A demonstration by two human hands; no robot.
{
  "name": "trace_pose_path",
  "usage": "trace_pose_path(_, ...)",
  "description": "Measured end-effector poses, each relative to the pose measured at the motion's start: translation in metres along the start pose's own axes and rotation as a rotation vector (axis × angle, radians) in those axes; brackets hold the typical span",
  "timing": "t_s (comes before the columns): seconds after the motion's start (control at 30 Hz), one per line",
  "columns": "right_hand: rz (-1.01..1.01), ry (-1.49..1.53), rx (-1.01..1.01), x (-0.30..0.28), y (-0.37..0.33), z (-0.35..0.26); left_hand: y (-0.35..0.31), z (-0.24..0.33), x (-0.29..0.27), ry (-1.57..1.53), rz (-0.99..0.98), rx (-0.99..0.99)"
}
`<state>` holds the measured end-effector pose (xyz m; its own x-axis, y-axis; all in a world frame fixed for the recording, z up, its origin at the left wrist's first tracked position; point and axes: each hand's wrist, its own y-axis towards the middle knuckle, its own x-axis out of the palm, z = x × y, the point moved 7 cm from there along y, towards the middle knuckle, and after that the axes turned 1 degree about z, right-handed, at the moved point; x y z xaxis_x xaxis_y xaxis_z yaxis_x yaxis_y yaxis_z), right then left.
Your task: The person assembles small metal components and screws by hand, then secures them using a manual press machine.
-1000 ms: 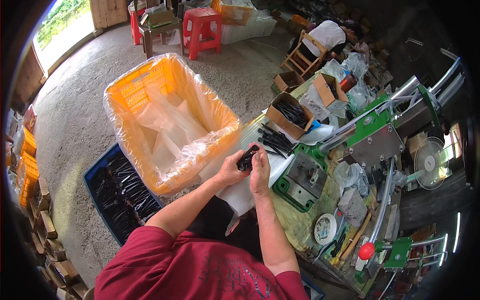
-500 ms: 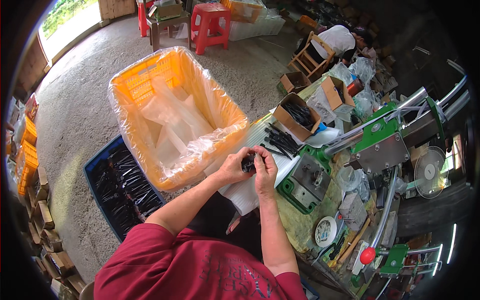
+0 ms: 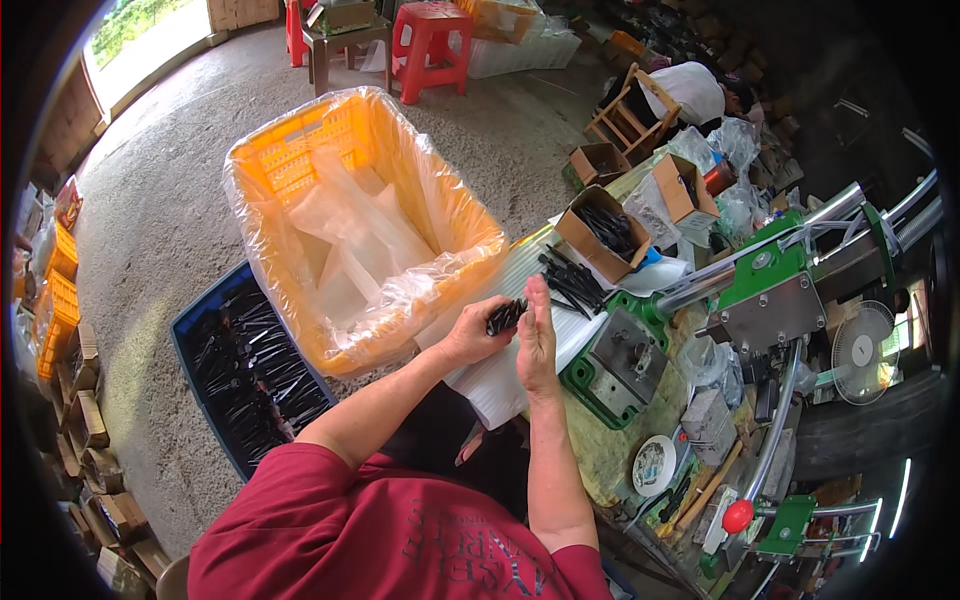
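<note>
Straightened since the earlier frame, the fingers of my right grip (image 3: 537, 340) now stand upright in an open hand, where they curled around the black bundle (image 3: 505, 317) half a second ago. My left grip (image 3: 474, 333) keeps its place, wrapped around that bundle and pinching it between thumb and fingers.

What counts most is how the bundle lies between my two palms: its visible end pokes out of the left grip toward the right palm. Its long axis seems to slant across from left to right, though my left fingers cover too much to be sure. The left grip is the nearer, since it does the holding; the right palm stands just beside the exposed end, and I cannot tell whether they touch.

So the bundle sits inside my left grip and directly left of my right one, above the white foam sheet (image 3: 490, 395) along the left edge of the bench (image 3: 590, 455). Farther up that edge, loose black pieces (image 3: 572, 280) lie on the sheet, beyond my right fingertips and to their right, with the green press (image 3: 625, 345) right of my hands.
</note>
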<state>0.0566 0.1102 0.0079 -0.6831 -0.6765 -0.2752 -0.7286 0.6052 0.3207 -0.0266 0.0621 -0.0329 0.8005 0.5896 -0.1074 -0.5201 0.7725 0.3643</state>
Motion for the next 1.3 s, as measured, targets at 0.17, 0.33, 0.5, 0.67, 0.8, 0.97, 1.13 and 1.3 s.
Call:
trace_pose_path(0.17,-0.003,-0.333,-0.055,-0.003,-0.014,0.016,0.001,-0.010,-0.005,-0.098,0.080,-0.076)
trace_pose_path(0.33,-0.084,-0.708,-0.046,0.004,-0.034,0.032,0.003,-0.017,-0.008,-0.318,0.184,-0.161)
trace_pose_path(0.5,-0.103,-0.877,-0.074,0.008,-0.037,0.038,0.005,-0.020,-0.017,-0.562,0.325,-0.269)
trace_pose_path(0.67,-0.114,-0.899,-0.111,0.013,-0.039,0.039,0.002,-0.008,-0.028,-0.686,0.422,-0.261)
trace_pose_path(0.8,-0.112,-0.904,-0.130,0.014,-0.039,0.038,-0.012,0.007,-0.034,-0.888,0.497,-0.277)
trace_pose_path(0.97,-0.130,-0.918,-0.134,0.010,-0.037,0.045,-0.045,0.024,-0.038,-0.953,0.433,-0.340)
trace_pose_path(1.13,-0.131,-0.877,-0.112,0.010,-0.037,0.045,-0.083,0.043,-0.068,-1.021,0.432,-0.341)
trace_pose_path(1.3,-0.136,-0.873,-0.140,0.011,-0.038,0.045,-0.122,0.062,-0.139,-0.894,0.540,-0.387)
